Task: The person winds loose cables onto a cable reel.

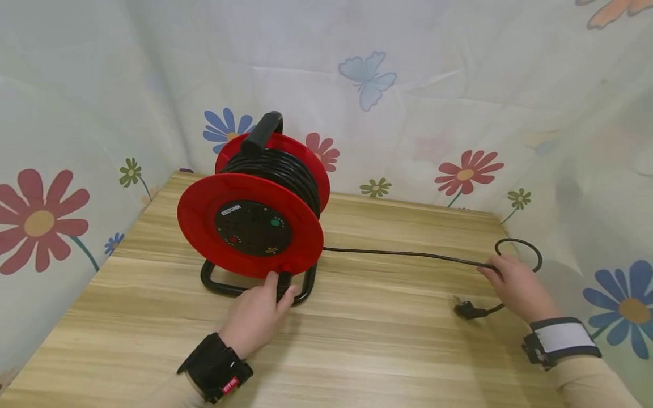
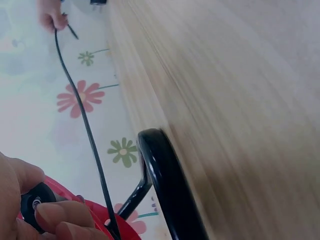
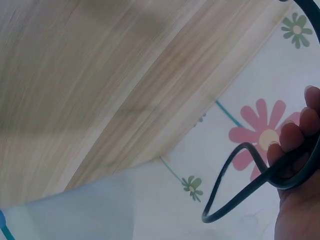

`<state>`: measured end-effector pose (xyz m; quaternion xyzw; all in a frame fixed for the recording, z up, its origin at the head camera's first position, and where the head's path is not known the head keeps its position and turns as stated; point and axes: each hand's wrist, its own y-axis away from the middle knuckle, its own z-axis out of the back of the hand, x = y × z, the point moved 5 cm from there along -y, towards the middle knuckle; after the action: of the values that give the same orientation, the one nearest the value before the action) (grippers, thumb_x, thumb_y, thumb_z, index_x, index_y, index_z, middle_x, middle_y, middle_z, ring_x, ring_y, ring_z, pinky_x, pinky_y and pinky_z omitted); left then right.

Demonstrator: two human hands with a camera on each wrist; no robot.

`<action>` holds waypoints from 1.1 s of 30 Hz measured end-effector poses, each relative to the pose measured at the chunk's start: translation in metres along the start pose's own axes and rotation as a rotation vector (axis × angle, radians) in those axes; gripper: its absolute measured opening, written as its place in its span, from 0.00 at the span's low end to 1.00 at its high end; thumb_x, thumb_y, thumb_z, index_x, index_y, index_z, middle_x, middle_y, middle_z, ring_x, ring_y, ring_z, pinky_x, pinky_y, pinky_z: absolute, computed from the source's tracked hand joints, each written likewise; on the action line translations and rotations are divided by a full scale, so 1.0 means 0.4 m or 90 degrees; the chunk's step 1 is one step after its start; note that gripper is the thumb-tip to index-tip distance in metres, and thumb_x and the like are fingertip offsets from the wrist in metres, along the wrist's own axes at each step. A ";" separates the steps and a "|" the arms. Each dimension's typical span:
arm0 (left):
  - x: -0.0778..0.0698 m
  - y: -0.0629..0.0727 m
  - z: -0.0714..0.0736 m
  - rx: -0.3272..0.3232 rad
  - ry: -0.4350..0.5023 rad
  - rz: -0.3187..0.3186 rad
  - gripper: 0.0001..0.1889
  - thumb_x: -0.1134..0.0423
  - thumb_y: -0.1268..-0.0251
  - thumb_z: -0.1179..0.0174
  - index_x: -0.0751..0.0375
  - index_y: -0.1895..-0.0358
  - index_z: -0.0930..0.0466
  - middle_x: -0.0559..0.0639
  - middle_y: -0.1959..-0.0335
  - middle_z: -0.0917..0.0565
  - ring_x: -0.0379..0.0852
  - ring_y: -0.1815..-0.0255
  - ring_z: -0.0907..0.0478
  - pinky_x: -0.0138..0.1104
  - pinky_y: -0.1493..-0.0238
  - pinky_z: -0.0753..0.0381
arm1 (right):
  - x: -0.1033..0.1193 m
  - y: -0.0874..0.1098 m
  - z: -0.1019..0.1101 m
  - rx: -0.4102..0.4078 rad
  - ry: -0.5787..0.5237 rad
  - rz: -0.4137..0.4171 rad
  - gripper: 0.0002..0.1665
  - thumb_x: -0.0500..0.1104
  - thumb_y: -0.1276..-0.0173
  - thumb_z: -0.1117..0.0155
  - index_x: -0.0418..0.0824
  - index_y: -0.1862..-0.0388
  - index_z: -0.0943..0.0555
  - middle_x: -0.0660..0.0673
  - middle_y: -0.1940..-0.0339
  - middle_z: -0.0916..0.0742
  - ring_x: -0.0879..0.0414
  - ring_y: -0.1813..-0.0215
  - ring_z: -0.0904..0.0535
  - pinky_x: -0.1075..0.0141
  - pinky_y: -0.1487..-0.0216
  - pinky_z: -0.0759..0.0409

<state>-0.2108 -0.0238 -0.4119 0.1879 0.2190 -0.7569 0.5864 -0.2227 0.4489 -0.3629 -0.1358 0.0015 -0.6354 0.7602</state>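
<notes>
A red cable reel (image 1: pixel 196 209) wound with black cable stands on its black tubular frame (image 1: pixel 224 289) at the left of the table. My left hand (image 1: pixel 257 317) holds the black crank knob (image 1: pixel 284 281) low on the reel's front disc, thumb and fingers around it, also seen in the left wrist view. From the drum, a length of black cable (image 1: pixel 398 253) stretches right to my right hand (image 1: pixel 522 289), which grips it. Beyond the fingers the cable bends into a loop (image 3: pixel 240 197), and its black plug (image 1: pixel 469 310) hangs below that hand.
The wood-grain table (image 1: pixel 357 351) lies beneath both hands. A pale curtain (image 1: pixel 433 68) printed with flowers and butterflies closes off the back and both sides. On top of the reel sits a black carrying handle (image 1: pixel 262 134).
</notes>
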 end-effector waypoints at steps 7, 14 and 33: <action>0.044 0.002 -0.005 0.038 0.075 0.053 0.17 0.49 0.28 0.47 0.63 0.58 0.27 0.49 0.78 0.26 0.46 0.77 0.27 0.38 0.75 0.31 | 0.030 -0.004 -0.017 0.025 -0.018 0.002 0.11 0.42 0.28 0.40 0.41 0.72 0.27 0.49 0.78 0.31 0.56 0.76 0.36 0.63 0.77 0.38; 0.083 0.010 0.002 0.053 0.129 0.081 0.15 0.50 0.27 0.48 0.60 0.60 0.27 0.50 0.78 0.28 0.46 0.78 0.30 0.38 0.76 0.32 | 0.062 -0.014 -0.036 0.045 -0.038 0.000 0.09 0.40 0.30 0.38 0.39 0.71 0.25 0.49 0.78 0.29 0.56 0.76 0.34 0.63 0.77 0.36; 0.199 0.015 0.057 0.048 0.250 0.136 0.19 0.49 0.25 0.52 0.63 0.59 0.27 0.46 0.82 0.37 0.44 0.81 0.39 0.36 0.77 0.38 | 0.149 -0.050 -0.096 0.086 -0.069 -0.009 0.09 0.43 0.28 0.40 0.40 0.68 0.24 0.48 0.75 0.27 0.55 0.75 0.32 0.62 0.76 0.33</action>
<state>-0.2250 -0.1018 -0.4365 0.3758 0.2795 -0.6467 0.6021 -0.2371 0.3802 -0.3854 -0.1185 -0.0838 -0.6310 0.7621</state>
